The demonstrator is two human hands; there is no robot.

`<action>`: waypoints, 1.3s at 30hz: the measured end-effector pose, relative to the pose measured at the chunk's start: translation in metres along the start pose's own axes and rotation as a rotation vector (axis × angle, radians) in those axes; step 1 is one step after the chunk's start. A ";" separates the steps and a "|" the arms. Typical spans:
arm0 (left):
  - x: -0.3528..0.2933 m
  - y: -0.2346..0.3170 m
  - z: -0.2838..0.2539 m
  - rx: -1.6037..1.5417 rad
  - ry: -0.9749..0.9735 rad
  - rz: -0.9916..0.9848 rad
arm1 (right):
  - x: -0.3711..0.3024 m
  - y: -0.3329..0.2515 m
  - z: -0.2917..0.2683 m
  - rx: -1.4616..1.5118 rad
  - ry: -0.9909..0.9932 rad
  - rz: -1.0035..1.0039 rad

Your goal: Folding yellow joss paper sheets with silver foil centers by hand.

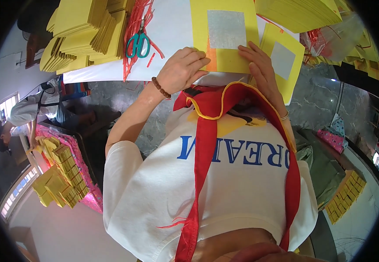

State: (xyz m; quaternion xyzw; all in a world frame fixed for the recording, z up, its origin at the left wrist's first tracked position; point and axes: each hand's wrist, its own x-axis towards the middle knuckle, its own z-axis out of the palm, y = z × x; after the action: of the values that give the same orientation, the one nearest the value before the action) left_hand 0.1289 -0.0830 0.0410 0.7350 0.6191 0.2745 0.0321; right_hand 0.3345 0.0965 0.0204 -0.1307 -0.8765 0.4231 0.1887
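Observation:
A yellow paper sheet (pixel 231 60) with a silver square and an orange strip lies at the front edge of the white table. My left hand (pixel 183 65) has its fingers curled at the sheet's near left corner, closed on the paper. Flat on the right side of the same sheet rests my right hand (pixel 261 65), fingers stretched out, fingertips by the silver square's corner. Beside it, a second yellow sheet (pixel 293 48) with a silver patch sticks out past the table edge, partly behind my right hand.
Teal-handled scissors (pixel 138 45) lie on red plastic strips (pixel 130 67) left of my hands. Stacks of yellow paper (pixel 78 39) stand at the far left, another yellow stack (pixel 300 13) at the far right near a clear plastic bag (pixel 335 37). Another person (pixel 41 105) works at a pink-covered table (pixel 94 198).

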 end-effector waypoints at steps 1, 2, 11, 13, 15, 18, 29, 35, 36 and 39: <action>0.001 -0.002 -0.003 -0.072 -0.013 -0.035 | 0.001 0.001 -0.001 0.000 -0.001 -0.002; 0.002 -0.002 -0.005 -0.143 -0.025 -0.071 | 0.001 0.002 -0.001 0.062 0.011 0.018; 0.011 -0.012 -0.007 -0.373 -0.039 -0.273 | 0.002 0.017 -0.005 0.362 0.046 0.101; 0.011 -0.015 -0.007 -0.381 -0.046 -0.284 | 0.001 0.019 -0.004 0.362 0.053 0.096; 0.013 -0.015 -0.008 -0.388 -0.052 -0.295 | 0.001 0.019 -0.005 0.386 0.041 0.070; 0.014 -0.016 -0.008 -0.446 -0.088 -0.438 | 0.003 0.005 -0.006 0.309 0.063 0.153; 0.002 -0.013 0.010 -0.391 0.272 -0.286 | 0.005 0.016 0.003 0.422 0.156 0.254; 0.005 -0.035 0.018 0.070 0.199 -0.101 | 0.005 0.016 0.001 0.449 0.140 0.250; 0.006 -0.036 0.017 0.073 0.202 -0.098 | 0.005 0.015 -0.001 0.469 0.133 0.252; 0.011 -0.030 0.008 0.132 0.224 -0.059 | 0.011 0.010 -0.005 0.081 0.235 0.007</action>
State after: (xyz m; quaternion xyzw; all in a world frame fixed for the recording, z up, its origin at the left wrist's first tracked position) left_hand 0.1064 -0.0636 0.0260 0.6816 0.6571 0.3124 -0.0778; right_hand 0.3279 0.1102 0.0183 -0.1747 -0.8301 0.4406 0.2937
